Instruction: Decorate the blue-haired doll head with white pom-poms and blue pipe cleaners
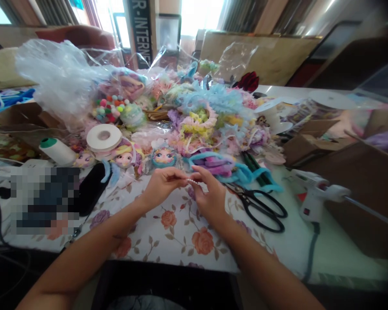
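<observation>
A short string of small white beads (192,181) stretches between my two hands above the flowered cloth (155,224). My left hand (163,184) pinches its left end between thumb and fingertips. On the other end, my right hand (209,193) closes with thumb and forefinger. Just beyond my hands stands a doll head (164,156) with a blue rim, and another doll head (124,158) with yellow hair is to its left. Black-handled scissors (261,206) lie right of my right hand. Fuzzy blue and purple strips (213,164) are heaped behind it.
A white glue gun (313,193) stands at the right by a cardboard box (358,198). Ribbon rolls (104,137), a thread cone (56,150) and a pile of pastel trims (210,103) fill the back. A black pouch-like item (89,189) lies at left.
</observation>
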Motion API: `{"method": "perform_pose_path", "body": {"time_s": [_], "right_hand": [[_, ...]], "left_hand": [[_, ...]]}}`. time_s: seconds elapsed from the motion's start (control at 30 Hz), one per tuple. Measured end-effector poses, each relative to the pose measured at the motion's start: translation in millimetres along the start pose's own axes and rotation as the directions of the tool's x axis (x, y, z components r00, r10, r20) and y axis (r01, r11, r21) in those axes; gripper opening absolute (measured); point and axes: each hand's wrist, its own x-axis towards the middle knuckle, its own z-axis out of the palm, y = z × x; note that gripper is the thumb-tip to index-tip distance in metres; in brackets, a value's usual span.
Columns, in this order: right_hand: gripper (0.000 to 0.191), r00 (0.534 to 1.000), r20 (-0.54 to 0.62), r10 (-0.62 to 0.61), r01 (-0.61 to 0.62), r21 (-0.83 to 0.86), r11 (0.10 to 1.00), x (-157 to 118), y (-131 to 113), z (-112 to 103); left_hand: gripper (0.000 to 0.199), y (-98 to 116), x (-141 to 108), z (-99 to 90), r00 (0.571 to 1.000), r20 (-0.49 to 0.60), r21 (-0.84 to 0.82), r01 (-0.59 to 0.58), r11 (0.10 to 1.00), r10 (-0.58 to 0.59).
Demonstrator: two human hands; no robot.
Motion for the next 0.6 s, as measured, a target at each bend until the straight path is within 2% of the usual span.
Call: {"method": "perform_pose_path", "body": {"time_s": [0.13, 0.3, 0.47, 0.6], "right_hand": [[0.035, 0.999, 0.038, -0.015, 0.017, -0.037, 0.999, -3.0, -1.5, 2.0], [0.039, 0.998, -0.023, 0.056, -0.053, 0.141, 0.989, -1.5, -2.3, 1.3], [0.041, 0.985, 0.026, 0.168, -0.169, 0.258, 0.951, 1.8, -4.0, -0.3], [0.046, 0.964, 0.064, 0.257, -0.262, 0.381, 0.887, 3.9, -8.9, -1.8]], "left_hand": [[0.018, -4.3, -6.2, -1.3, 1.000, 0.000, 0.004, 0.028, 1.000, -0.028], [0.023, -1.9, -6.9, -2.4, 0.994, -0.033, -0.162, 0.093, 0.982, -0.100], [0.029, -3.2, -8.0, -2.0, 0.989, -0.046, -0.199, 0.130, 0.971, -0.142], [0.028, -7.5, -11.3, 2.5, 0.994, -0.100, -0.226, 0.022, 0.974, -0.046]]}}
